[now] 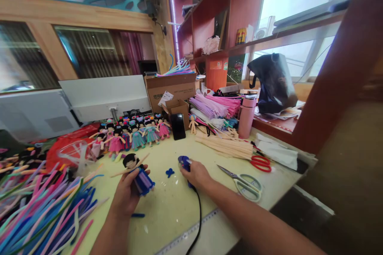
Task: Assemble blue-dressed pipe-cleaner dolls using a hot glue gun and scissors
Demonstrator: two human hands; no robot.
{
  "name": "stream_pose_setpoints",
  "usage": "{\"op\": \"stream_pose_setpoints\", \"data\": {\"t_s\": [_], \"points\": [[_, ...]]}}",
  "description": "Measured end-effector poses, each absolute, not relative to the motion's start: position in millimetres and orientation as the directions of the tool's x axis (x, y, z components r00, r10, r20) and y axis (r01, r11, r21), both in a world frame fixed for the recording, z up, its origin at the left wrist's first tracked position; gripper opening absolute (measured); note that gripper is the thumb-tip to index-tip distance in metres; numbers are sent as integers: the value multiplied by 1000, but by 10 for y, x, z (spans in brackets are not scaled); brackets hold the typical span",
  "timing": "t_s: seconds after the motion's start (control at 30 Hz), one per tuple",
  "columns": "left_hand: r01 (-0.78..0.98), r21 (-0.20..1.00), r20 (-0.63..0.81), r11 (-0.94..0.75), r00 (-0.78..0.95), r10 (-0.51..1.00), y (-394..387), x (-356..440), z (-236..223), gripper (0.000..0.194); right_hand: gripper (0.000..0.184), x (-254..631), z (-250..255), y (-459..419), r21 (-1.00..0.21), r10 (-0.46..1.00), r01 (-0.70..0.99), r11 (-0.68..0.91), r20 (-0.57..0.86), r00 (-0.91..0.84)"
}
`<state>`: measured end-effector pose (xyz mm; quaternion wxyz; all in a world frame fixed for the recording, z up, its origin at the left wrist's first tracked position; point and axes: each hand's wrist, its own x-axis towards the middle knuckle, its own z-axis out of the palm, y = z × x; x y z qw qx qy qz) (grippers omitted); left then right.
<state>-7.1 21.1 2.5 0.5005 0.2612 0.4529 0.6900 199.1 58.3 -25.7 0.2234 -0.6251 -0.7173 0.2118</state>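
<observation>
My left hand (128, 191) is closed around a pipe-cleaner doll (143, 181) with black hair, outstretched pale arms and a blue and lilac dress. The doll leans slightly, held above the tabletop. To its right, my right hand (197, 174) grips a blue glue gun (184, 162), whose black cord (200, 211) runs down to the front edge. On the table between both hands lies a small blue looped pipe-cleaner piece (170, 172). A short blue pipe-cleaner length (138, 215) rests by my left wrist.
Finished dolls (137, 137) stand in rows at the back, beside a black phone (178, 126). Loose colourful pipe cleaners (44, 207) cover the left. Green-handled scissors (247, 186), red-handled scissors (261, 163), beige pipe cleaners (227, 146) and a pink bottle (247, 117) are at right.
</observation>
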Motion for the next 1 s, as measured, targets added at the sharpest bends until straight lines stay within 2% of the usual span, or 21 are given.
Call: {"op": "stream_pose_setpoints", "data": {"t_s": [0.2,0.27,0.37,0.5,0.57,0.77,0.9,1.0], "points": [[-478,876,-132,-66,-371,919,224,-97,24,16,53,2334,-152,674,-631,947,743,223,-40,-319],[-492,868,-148,-63,-378,914,227,-104,22,16,51,2524,-84,843,-653,939,730,202,-83,-335],[-507,861,-175,-48,-384,907,230,-107,23,16,38,2605,-13,1220,-669,973,729,142,-42,-227],[-518,855,-228,-8,-391,892,227,-102,32,17,34,2326,-20,1788,-683,993,722,108,107,-47],[-529,849,-267,21,-394,879,229,-107,30,20,42,2144,-55,2039,-692,987,716,93,157,23],[-587,806,-380,76,-415,826,260,-175,-12,15,90,1750,-200,2538,-733,959,679,41,219,178],[-600,793,-420,108,-408,811,269,-221,-38,15,97,1567,-258,2712,-766,944,642,24,228,237],[-582,807,-386,101,-390,836,264,-233,-65,16,97,1469,-276,2794,-787,933,617,9,229,278]]}}
